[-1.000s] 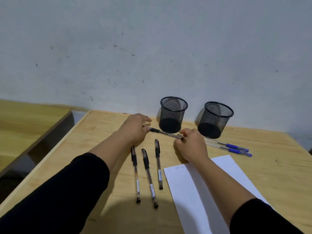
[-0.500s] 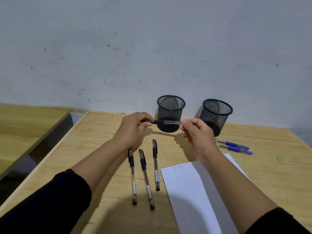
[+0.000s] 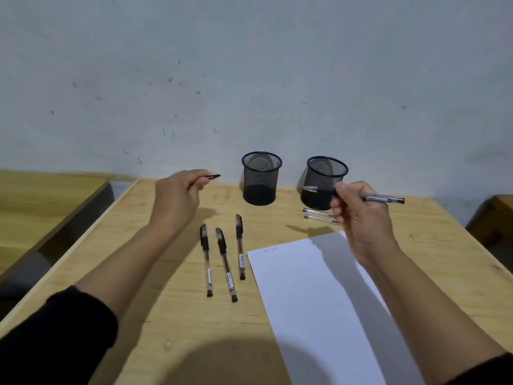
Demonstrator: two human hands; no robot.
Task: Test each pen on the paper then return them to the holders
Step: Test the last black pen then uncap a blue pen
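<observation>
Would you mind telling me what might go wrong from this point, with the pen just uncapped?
1. The cap is pinched only at the left hand's fingertips, so it might drop and roll.
2. The right hand holds the uncapped pen near the right holder; a careless swing could tip it.
3. The paper lies loose and may slide while writing.

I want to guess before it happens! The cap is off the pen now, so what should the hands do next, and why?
Probably bring the right hand down so the uncapped pen can scribble on the paper. The left hand holds the cap apart, the tip is bare, and only a few small marks sit at the sheet's top edge.
</observation>
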